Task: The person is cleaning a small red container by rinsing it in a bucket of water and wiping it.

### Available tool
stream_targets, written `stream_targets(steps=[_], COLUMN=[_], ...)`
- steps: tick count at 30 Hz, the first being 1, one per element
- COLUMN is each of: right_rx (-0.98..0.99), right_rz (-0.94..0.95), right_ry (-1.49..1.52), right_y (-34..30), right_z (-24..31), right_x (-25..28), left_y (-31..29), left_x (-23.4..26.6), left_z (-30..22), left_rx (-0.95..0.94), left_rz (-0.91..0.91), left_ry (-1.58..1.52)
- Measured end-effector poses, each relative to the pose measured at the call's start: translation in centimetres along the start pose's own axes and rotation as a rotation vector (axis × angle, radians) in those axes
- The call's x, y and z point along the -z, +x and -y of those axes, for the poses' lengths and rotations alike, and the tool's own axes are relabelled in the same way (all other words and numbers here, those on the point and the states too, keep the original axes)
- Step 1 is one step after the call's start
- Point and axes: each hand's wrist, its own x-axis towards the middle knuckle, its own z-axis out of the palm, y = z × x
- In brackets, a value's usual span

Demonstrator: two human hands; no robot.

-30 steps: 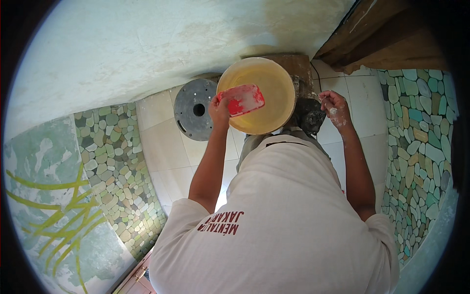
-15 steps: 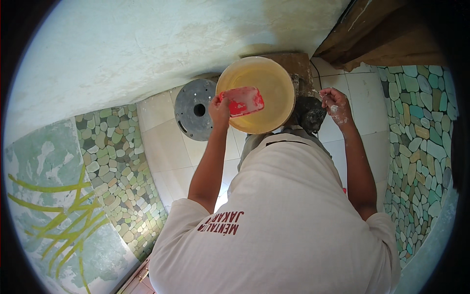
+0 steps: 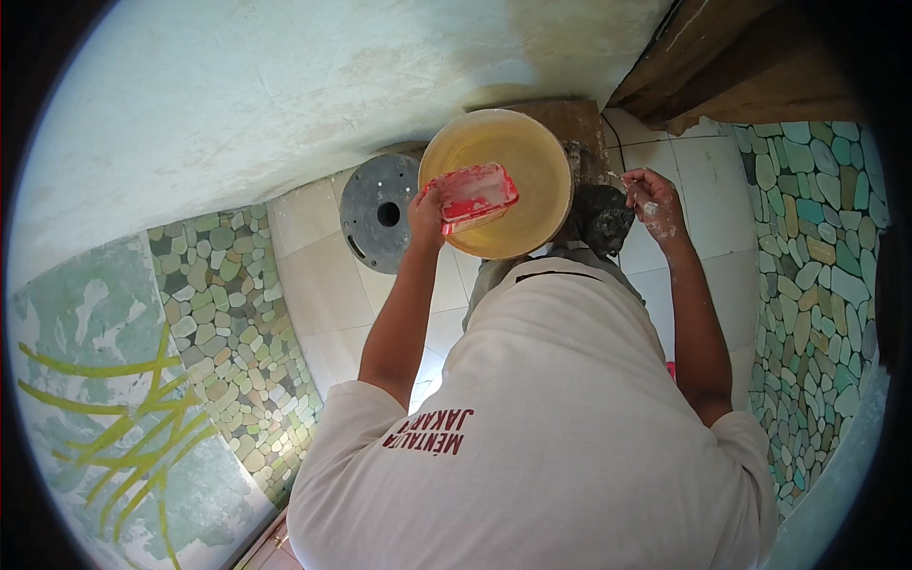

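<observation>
My left hand [image 3: 427, 215] is closed on the near-left end of a red plastic container [image 3: 480, 190], a small rectangular box smeared with whitish residue. The container is held tilted over the left half of a round cream-yellow tub [image 3: 562, 204], whose yellowish inside shows beyond it. To the right of the tub, my right hand [image 3: 655, 202] is raised with its fingers drawn together and pale smears on the skin. A thin pale bit shows at its fingertips, too small to name. Just left of that hand lies a dark, lumpy black thing [image 3: 606, 220] that I cannot identify.
A grey round disc [image 3: 366, 214] with a central hole lies left of the tub. Behind the tub is a brown board [image 3: 570, 123] against the pale wall [image 3: 313, 85]. Light tiles [image 3: 708, 180] cover the floor, with pebble mosaic [image 3: 807, 275] at both sides. Brown cloth [image 3: 760, 76] hangs at far right.
My left hand has tipped the red container, so its side wall now shows, and shifted it slightly to the right. The right hand has barely moved.
</observation>
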Motion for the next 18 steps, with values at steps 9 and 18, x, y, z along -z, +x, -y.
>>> stream_targets(steps=[9, 18], right_rx=[-0.003, 0.008], right_rz=[-0.003, -0.001], right_ry=[0.001, 0.033], right_y=[-0.1, -0.2], right_z=[0.5, 0.7], right_x=[-0.1, 0.0], left_y=[0.9, 0.8], left_x=[0.5, 0.1], left_z=[-0.3, -1.2], left_rx=[-0.201, -0.134], left_rz=[0.012, -0.015], left_ry=[0.495, 0.376])
